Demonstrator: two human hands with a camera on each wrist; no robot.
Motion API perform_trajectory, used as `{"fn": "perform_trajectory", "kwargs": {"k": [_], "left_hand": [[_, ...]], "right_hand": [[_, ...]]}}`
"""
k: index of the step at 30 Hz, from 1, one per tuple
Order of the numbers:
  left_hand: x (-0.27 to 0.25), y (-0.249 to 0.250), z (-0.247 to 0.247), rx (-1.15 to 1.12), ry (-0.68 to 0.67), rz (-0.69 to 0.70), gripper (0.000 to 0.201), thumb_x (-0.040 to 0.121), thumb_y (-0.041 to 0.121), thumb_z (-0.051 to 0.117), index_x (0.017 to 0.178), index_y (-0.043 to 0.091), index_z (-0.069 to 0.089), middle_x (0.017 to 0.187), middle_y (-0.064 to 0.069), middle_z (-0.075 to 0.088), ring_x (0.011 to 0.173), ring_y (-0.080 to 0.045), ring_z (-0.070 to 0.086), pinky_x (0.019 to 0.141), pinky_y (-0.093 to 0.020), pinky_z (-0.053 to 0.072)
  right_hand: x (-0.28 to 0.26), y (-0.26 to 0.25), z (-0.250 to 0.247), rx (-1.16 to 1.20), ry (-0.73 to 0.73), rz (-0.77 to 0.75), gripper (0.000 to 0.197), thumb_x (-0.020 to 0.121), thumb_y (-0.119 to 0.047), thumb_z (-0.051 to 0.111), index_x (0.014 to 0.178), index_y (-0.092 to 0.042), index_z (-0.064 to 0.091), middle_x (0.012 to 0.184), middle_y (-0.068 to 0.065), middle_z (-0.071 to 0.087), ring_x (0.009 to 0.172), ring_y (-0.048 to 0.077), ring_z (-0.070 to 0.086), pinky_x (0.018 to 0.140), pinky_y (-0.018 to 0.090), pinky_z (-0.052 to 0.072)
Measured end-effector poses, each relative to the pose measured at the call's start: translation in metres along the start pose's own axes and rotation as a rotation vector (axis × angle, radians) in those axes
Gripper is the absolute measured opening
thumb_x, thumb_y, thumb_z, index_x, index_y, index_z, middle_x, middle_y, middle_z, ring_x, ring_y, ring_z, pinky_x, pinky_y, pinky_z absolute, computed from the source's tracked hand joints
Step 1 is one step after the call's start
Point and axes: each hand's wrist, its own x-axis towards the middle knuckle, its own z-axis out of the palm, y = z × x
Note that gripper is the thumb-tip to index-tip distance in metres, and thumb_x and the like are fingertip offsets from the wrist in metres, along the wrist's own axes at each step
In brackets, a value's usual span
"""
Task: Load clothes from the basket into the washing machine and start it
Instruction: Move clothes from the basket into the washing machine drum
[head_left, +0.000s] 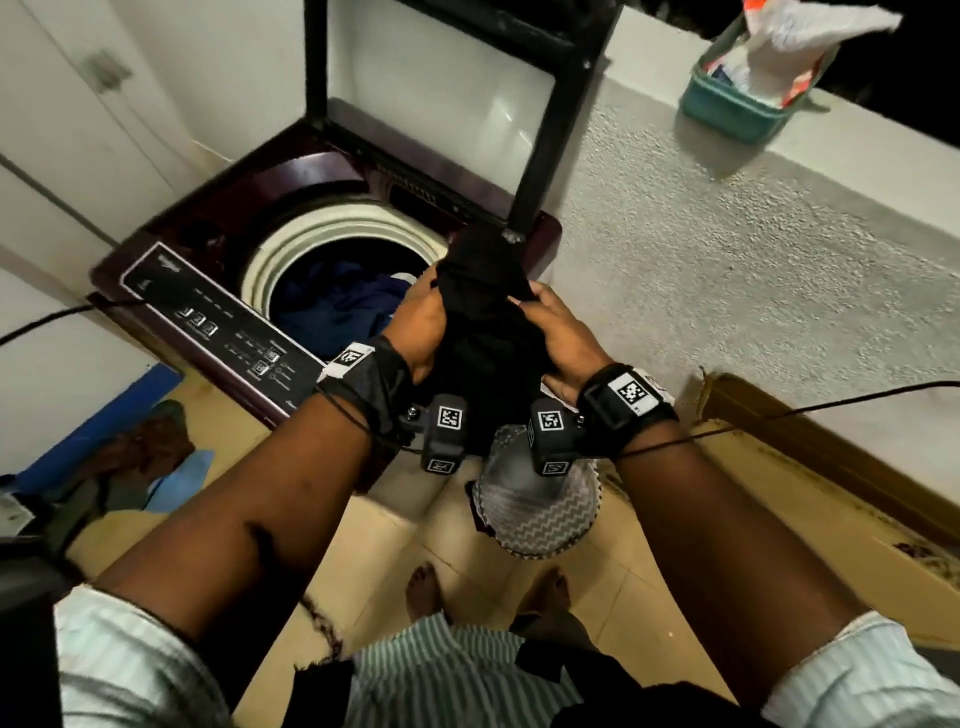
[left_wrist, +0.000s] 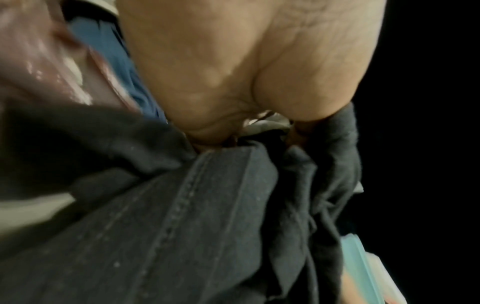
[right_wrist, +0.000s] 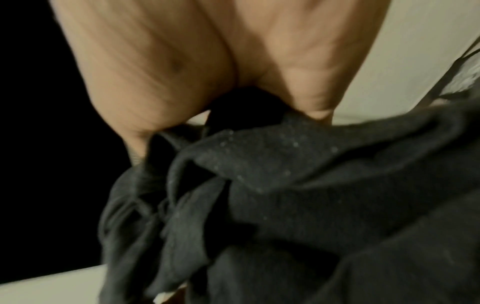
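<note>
- The left hand and right hand sit close together, each clamped on one side of a bunched black garment; both wrist views confirm fingers curled into dark fabric
- The black garment is held in the air at the near right rim of the washing machine, partly over the drum opening and not yet inside it
- The washing machine lid stands raised, so the drum is open for loading
- Blue clothing and a small patch of white fabric already lie in the drum; judged status: loading is under way, with at least one item done
- The laundry basket, with a zigzag pattern, stands on the floor directly below the hands; its contents cannot be told, as the wrists and garment cover its mouth
- Remaining steps, as judged: release the black garment into the drum, transfer any items left in the basket, lower the lid, and operate the control panel to start the cycle
- No panel light is readable, so the machine appears not started
</note>
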Motion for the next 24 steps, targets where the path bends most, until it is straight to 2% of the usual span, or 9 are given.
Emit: {"fn": "perform_trajectory", "kwargs": {"k": [3, 5, 7, 9, 11, 13, 16, 21, 24], "left_hand": [[-0.001, 0.018, -0.038, 0.16, 0.086, 0.037, 0.038, 0.086, 0.027, 0.061, 0.118, 0.007, 0.064, 0.13, -0.022, 0.062, 0.122, -0.036, 0.058, 0.109, -0.053, 0.043], [-0.001, 0.025, -0.063, 0.236, 0.162, 0.003, 0.039, 0.086, 0.026, 0.056, 0.117, 0.004, 0.061, 0.121, -0.021, 0.065, 0.109, -0.029, 0.061, 0.101, -0.053, 0.047], [-0.005, 0.038, -0.083, 0.241, 0.215, -0.024, 0.027, 0.086, 0.031, 0.055, 0.097, 0.006, 0.061, 0.089, -0.006, 0.069, 0.083, -0.015, 0.065, 0.078, -0.039, 0.056], [-0.006, 0.045, -0.1, 0.199, 0.239, -0.047, 0.02, 0.091, 0.036, 0.054, 0.08, 0.02, 0.053, 0.062, 0.013, 0.058, 0.052, 0.001, 0.054, 0.053, -0.02, 0.045], [-0.01, 0.05, -0.116, 0.192, 0.263, -0.111, 0.024, 0.096, 0.044, 0.05, 0.081, 0.027, 0.056, 0.06, 0.018, 0.057, 0.046, 0.003, 0.051, 0.053, -0.017, 0.039], [-0.015, 0.053, -0.131, 0.174, 0.268, -0.17, 0.029, 0.09, 0.06, 0.051, 0.087, 0.035, 0.065, 0.072, 0.017, 0.062, 0.06, -0.001, 0.058, 0.067, -0.025, 0.043], [-0.018, 0.061, -0.147, 0.153, 0.299, -0.209, 0.056, 0.074, 0.076, 0.055, 0.114, 0.038, 0.063, 0.113, 0.009, 0.066, 0.101, -0.016, 0.063, 0.089, -0.04, 0.047], [-0.014, 0.084, -0.159, 0.119, 0.333, -0.147, 0.048, 0.08, 0.074, 0.051, 0.11, 0.038, 0.064, 0.111, 0.008, 0.066, 0.103, -0.019, 0.064, 0.09, -0.037, 0.048], [-0.005, 0.091, -0.167, 0.087, 0.37, -0.126, 0.06, 0.08, 0.07, 0.054, 0.128, 0.034, 0.058, 0.125, 0.005, 0.058, 0.108, -0.019, 0.06, 0.089, -0.035, 0.047]], "right_hand": [[0.025, -0.005, 0.035, -0.116, 0.02, -0.065, 0.037, 0.091, -0.009, 0.06, 0.128, -0.006, 0.056, 0.127, 0.021, 0.064, 0.118, 0.035, 0.063, 0.104, 0.045, 0.05], [0.037, -0.009, 0.054, -0.129, 0.021, -0.1, 0.034, 0.093, -0.003, 0.057, 0.127, -0.006, 0.057, 0.121, 0.018, 0.067, 0.107, 0.028, 0.066, 0.096, 0.038, 0.055], [0.051, -0.014, 0.079, -0.114, 0.031, -0.142, 0.034, 0.093, 0.002, 0.055, 0.127, -0.003, 0.055, 0.115, 0.014, 0.066, 0.1, 0.023, 0.065, 0.092, 0.033, 0.054], [0.065, -0.019, 0.102, -0.086, 0.042, -0.173, 0.032, 0.091, 0.002, 0.057, 0.122, -0.007, 0.057, 0.111, 0.013, 0.065, 0.099, 0.023, 0.063, 0.094, 0.038, 0.052], [0.079, -0.026, 0.123, -0.031, 0.051, -0.183, 0.03, 0.088, -0.002, 0.059, 0.116, -0.013, 0.058, 0.106, 0.014, 0.067, 0.096, 0.024, 0.064, 0.094, 0.042, 0.053], [0.092, -0.035, 0.143, 0.045, 0.045, -0.195, 0.027, 0.091, 0.0, 0.056, 0.113, -0.014, 0.057, 0.101, 0.012, 0.068, 0.092, 0.024, 0.066, 0.089, 0.04, 0.055], [0.109, -0.046, 0.168, 0.125, 0.013, -0.229, 0.028, 0.092, 0.005, 0.052, 0.113, -0.013, 0.056, 0.101, 0.012, 0.068, 0.095, 0.028, 0.066, 0.094, 0.046, 0.054], [0.13, -0.047, 0.194, 0.064, 0.016, -0.22, 0.032, 0.084, 0.0, 0.065, 0.11, -0.017, 0.061, 0.122, 0.023, 0.066, 0.116, 0.041, 0.063, 0.1, 0.053, 0.052], [0.145, -0.03, 0.195, -0.079, 0.055, -0.149, 0.029, 0.078, -0.007, 0.07, 0.103, -0.021, 0.066, 0.115, 0.017, 0.07, 0.106, 0.033, 0.068, 0.094, 0.046, 0.055]]}}
